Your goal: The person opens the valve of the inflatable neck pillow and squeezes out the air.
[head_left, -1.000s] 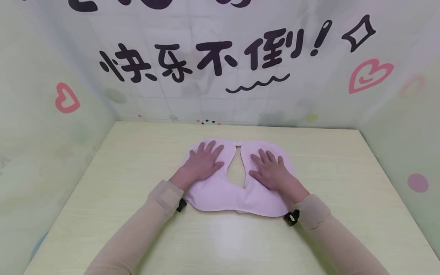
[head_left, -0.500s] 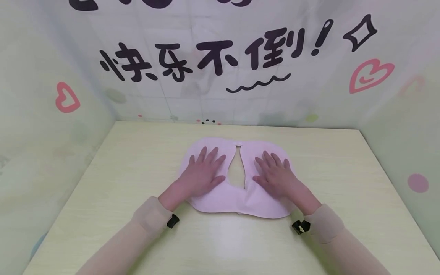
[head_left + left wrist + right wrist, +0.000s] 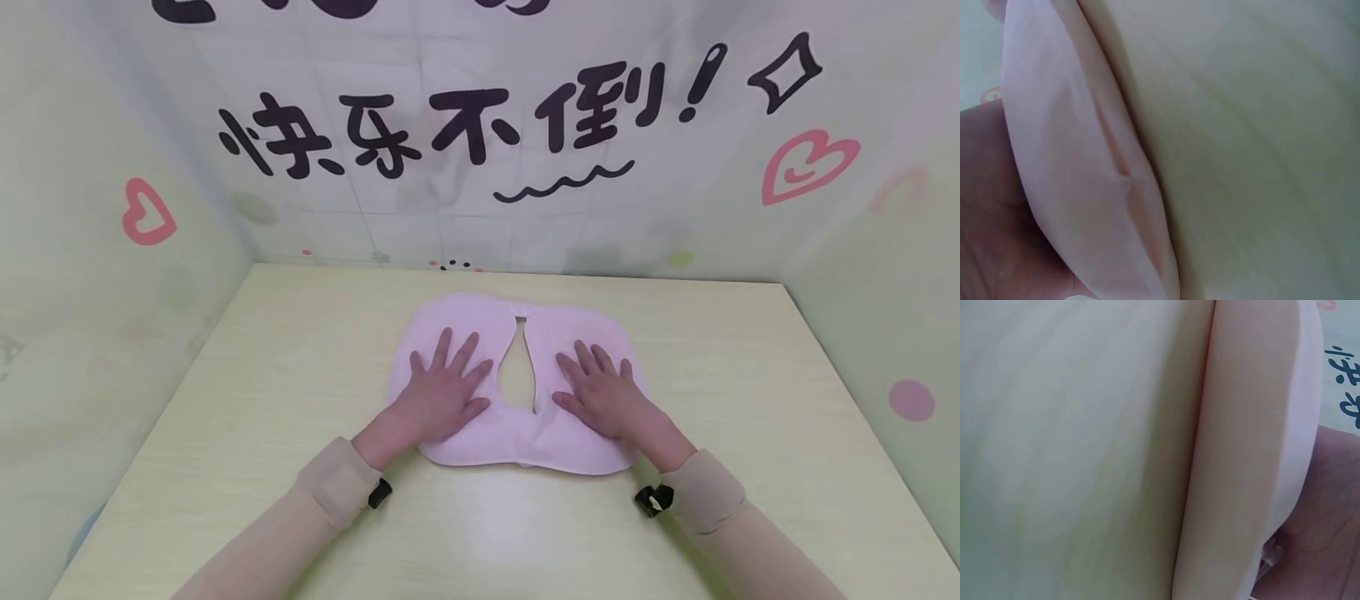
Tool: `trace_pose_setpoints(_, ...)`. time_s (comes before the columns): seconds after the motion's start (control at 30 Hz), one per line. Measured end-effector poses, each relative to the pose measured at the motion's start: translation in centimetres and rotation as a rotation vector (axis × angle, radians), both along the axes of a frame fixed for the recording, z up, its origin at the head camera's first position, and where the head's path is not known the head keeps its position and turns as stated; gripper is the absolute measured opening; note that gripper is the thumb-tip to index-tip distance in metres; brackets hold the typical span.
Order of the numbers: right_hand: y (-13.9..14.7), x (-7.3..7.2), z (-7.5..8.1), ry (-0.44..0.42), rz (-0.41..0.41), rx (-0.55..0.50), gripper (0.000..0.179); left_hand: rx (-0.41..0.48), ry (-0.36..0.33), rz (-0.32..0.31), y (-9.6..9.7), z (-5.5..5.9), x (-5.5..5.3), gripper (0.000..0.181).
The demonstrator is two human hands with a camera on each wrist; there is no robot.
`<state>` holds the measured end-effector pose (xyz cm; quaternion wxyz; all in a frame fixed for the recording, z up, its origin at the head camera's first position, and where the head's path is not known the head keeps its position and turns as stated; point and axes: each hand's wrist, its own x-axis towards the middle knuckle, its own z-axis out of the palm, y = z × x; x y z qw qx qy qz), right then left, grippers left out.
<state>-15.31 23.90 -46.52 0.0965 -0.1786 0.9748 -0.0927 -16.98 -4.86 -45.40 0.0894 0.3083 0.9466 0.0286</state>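
Note:
A soft pink cloth piece (image 3: 525,437), broad and rounded like a bib or a flat neck pillow, lies on the table. It has a teardrop-shaped opening in the middle, narrowing to the far edge. My left hand (image 3: 438,396) rests on its left half with spread, straight fingers. On the right half my right hand (image 3: 606,398) lies in much the same way. The left wrist view shows the cloth piece's side (image 3: 1079,162) standing up from the table, with a crease in it. Its side (image 3: 1241,450) also shows in the right wrist view, beside the palm.
The pale wood-grain table (image 3: 285,358) extends on all sides of the cloth piece. White printed curtains (image 3: 390,225) with black characters and hearts enclose its back and sides. A black wrist device (image 3: 654,500) sits under the right cuff, another (image 3: 380,492) under the left.
Both hands have slid nearer to me over the cloth piece and still lie on it. Its far left edge now sits slightly farther back. The cloth piece stays in the same place overall.

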Motion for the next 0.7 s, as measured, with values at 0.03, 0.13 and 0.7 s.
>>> trace_pose_setpoints(0.03,0.0,0.0,0.1,-0.005,-0.002,-0.002,0.067,0.0,0.003,-0.001,0.0,0.0,0.0,0.062)
trace_pose_setpoints(0.13,0.0,0.1,0.2,-0.009,-0.003,-0.005,0.068,0.006,0.017,-0.007,-0.1,-0.1,0.1,0.061)
trace_pose_setpoints(0.7,-0.1,1.3,2.1,0.011,-0.034,-0.041,0.07,0.096,0.044,0.0,-1.4,1.8,1.9,0.062)
